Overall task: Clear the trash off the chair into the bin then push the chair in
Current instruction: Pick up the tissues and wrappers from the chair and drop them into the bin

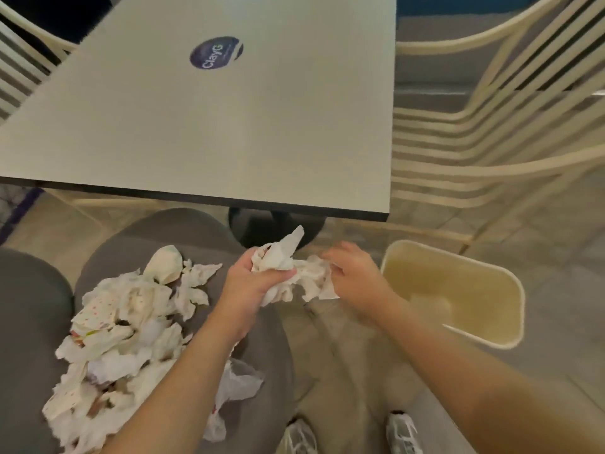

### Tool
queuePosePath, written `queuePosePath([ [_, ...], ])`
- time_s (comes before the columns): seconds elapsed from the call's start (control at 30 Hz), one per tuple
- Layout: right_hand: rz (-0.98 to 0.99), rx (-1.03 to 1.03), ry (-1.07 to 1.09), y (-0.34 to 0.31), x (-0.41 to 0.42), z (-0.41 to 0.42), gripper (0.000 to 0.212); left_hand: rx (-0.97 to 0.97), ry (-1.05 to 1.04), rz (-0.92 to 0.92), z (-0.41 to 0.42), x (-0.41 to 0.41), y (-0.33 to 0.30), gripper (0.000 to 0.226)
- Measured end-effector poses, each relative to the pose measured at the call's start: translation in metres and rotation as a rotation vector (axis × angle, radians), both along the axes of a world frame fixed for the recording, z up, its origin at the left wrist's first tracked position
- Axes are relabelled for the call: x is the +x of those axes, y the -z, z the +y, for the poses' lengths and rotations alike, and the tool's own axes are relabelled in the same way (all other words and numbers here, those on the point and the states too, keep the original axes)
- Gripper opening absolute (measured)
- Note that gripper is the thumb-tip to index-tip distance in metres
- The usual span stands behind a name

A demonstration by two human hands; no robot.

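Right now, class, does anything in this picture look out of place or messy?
Yes. A heap of crumpled napkins and wrappers lies spread over the grey chair, where nobody could sit. The beige bin beside it looks empty. Both hands, left and right, grip one wad.

The trash (124, 326) heaped at eight o'clock is crumpled white paper, soft and matt, some of it dotted wrapper (a thin, glossy plastic bag (234, 393) lies among it). The chair (183, 237) seat looks like grey matt upholstery. At twelve o'clock the table (229, 126) top is smooth pale laminate. The bin (458, 290) at three o'clock looks like cream plastic, faintly shiny.
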State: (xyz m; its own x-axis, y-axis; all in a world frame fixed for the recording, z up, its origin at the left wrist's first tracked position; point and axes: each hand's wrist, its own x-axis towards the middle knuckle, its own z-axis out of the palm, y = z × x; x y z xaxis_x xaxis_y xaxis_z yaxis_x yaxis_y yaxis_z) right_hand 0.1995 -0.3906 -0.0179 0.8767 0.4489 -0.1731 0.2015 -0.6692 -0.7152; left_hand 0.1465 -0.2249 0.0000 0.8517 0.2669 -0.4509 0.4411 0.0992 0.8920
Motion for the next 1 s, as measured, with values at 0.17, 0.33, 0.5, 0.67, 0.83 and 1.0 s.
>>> queuePosePath([
  [0.17,-0.016,-0.089,0.168,0.036,0.015,-0.104,0.032,0.009,0.196,0.016,-0.085,0.040,0.019,0.035],
  [0.33,0.212,-0.348,0.211,0.072,0.021,-0.171,0.030,0.093,0.340,0.070,-0.149,0.073,0.046,0.043],
  [0.5,0.393,-0.534,0.181,0.096,0.019,-0.203,0.037,0.233,0.441,0.073,-0.199,0.092,0.082,0.039],
  [0.67,0.303,-0.440,0.363,0.108,0.016,-0.221,0.018,0.582,0.774,-0.016,-0.223,0.091,0.118,0.045],
  [0.83,0.297,-0.425,0.408,0.102,0.017,-0.228,0.024,0.863,1.248,0.054,-0.224,0.084,0.133,0.080],
  [1.0,0.245,-0.471,0.330,0.091,0.019,-0.215,0.030,0.859,1.009,-0.087,-0.209,0.075,0.114,0.044],
])
